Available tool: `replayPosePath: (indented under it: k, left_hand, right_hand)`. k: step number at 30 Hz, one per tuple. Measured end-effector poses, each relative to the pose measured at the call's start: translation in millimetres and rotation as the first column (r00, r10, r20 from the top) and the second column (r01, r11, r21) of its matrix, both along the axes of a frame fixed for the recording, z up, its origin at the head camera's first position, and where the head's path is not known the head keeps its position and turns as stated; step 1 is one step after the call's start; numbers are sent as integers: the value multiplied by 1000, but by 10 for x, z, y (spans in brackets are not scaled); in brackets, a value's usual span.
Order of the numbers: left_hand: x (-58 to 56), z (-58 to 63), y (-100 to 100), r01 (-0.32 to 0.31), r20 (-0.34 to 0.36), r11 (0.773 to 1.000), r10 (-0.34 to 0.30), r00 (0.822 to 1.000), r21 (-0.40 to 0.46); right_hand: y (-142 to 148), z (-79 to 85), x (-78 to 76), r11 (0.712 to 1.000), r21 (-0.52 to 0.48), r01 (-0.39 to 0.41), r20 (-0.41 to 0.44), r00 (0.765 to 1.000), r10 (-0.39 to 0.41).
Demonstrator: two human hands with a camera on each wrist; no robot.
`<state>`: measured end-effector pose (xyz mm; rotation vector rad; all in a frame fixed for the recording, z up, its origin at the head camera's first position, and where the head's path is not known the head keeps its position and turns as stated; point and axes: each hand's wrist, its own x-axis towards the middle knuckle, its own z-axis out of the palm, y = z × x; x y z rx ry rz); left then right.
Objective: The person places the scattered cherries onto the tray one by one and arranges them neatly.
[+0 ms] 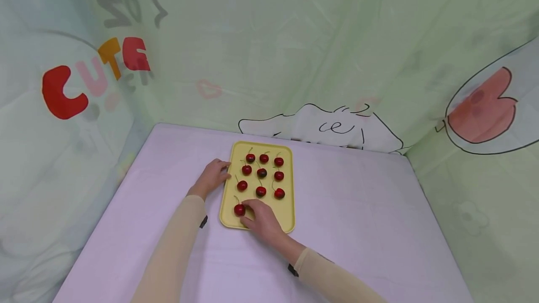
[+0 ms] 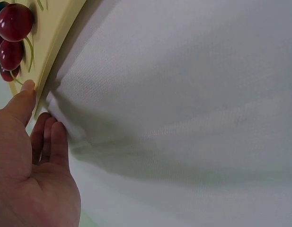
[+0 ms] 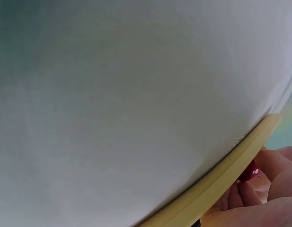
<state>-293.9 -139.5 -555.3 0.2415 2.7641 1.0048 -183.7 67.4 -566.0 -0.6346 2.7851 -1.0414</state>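
A pale yellow tray (image 1: 288,219) lies on the table, bearing red cherries with thin stems. Three rows of three stand at the back and middle, such as the cherry (image 1: 261,191). At the near left corner is a single cherry (image 1: 239,210), which my right hand (image 1: 264,221) pinches between thumb and fingers. In the right wrist view this cherry (image 3: 250,171) shows partly, behind the tray's rim and among the fingers. My left hand (image 1: 212,176) grips the tray's left rim. The left wrist view has its thumb (image 2: 27,90) over the rim and the other fingers along the outside.
A pale lilac cloth (image 1: 358,219) covers the table. Light green printed curtains (image 1: 269,50) hang along the back and both sides, close to the table's edges.
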Motion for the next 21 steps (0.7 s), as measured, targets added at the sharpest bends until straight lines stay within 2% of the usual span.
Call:
replayPosePath:
  k: [6, 11, 15, 18, 21]
  left_hand:
    - [-8, -15, -6, 0, -4, 1000, 0, 1000, -4]
    - [-4, -6, -10, 10, -16, 1000, -10, 1000, -6]
    - [8, 19, -4, 11, -13, 1000, -11, 1000, 1]
    - [10, 24, -1, 8, -8, 1000, -8, 1000, 3]
    - [11, 19, 0, 6, -7, 1000, -6, 1000, -2]
  right_hand:
    - [66, 32, 36, 1000, -22, 18, 25, 1000, -17]
    - [180, 34, 54, 999, -38, 27, -24, 999, -28]
    - [337, 90, 62, 994, -83, 66, -62, 996, -71]
    - [504, 146, 13, 986, -131, 104, -133, 984, -122]
    - [715, 180, -83, 973, -161, 168, -211, 957, -200]
